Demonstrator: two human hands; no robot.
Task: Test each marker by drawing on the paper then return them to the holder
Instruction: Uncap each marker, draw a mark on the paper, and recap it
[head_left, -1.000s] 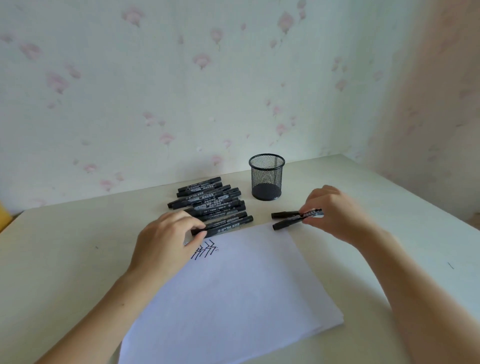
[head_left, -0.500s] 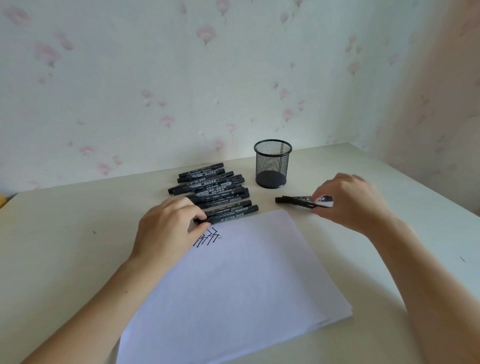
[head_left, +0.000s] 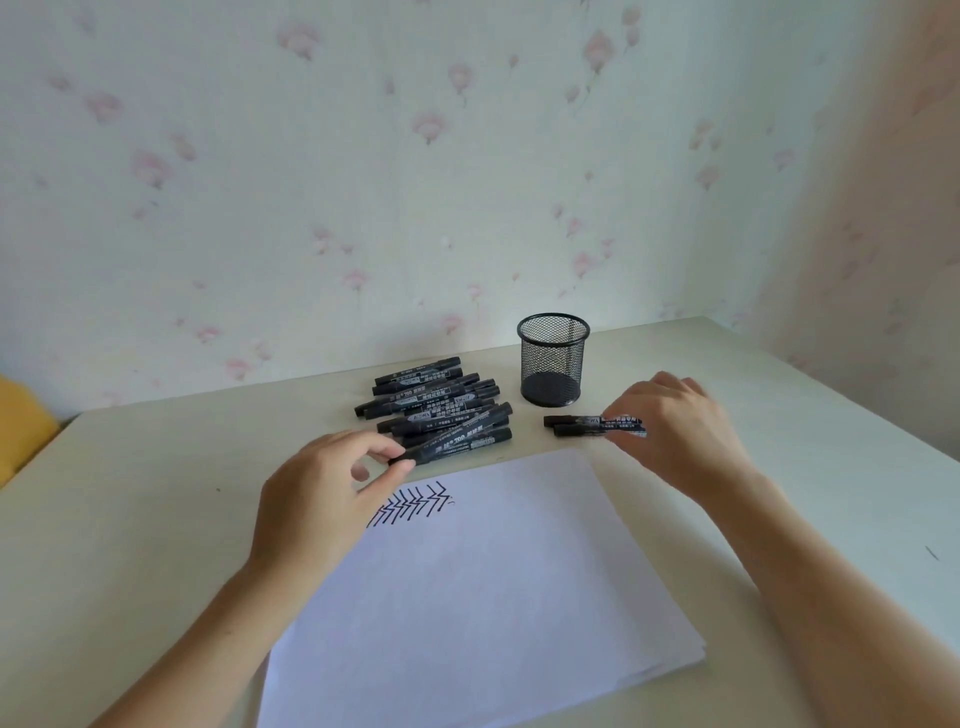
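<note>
— What lies nearest you?

— The paper (head_left: 483, 587), on the table (head_left: 130, 519), with black zigzag strokes (head_left: 410, 506) at its far left corner.

— And your left hand?

— My left hand (head_left: 317, 499) sits over that corner, thumb and forefinger pinching the near end of the nearest marker (head_left: 452, 446) in the pile of markers (head_left: 436, 405).

— Your right?

— My right hand (head_left: 675, 431), farther right, has its fingertips curled onto two markers (head_left: 587, 425) lying side by side on the table.

— The holder?

— The mesh holder (head_left: 553, 358) stands upright beyond them, just right of the pile.
</note>
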